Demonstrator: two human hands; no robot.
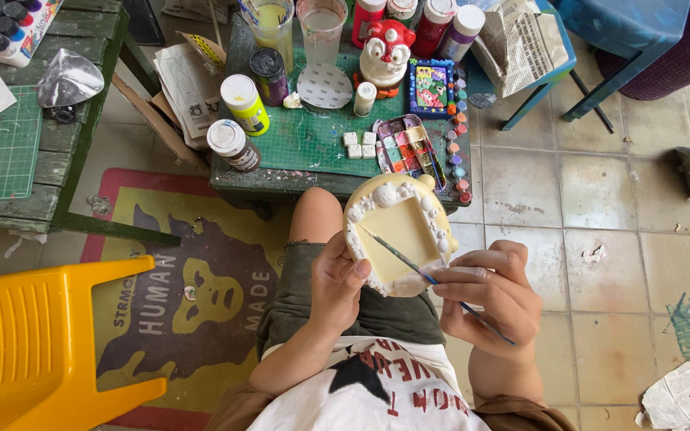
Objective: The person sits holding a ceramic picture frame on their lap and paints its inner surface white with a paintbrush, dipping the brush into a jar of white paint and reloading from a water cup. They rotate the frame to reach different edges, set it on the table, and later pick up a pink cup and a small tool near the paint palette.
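While the left hand (337, 275) clamps the cream plaster frame with white knobbly border (399, 231) above the lap, just off the green desk's (305, 140) near edge, the right hand (493, 295) pinches a thin blue-handled paintbrush (425, 275). Painting the frame's left inner edge seems in hand; continuing calls for steady strokes. Its long axis slants, bristles toward upper left.
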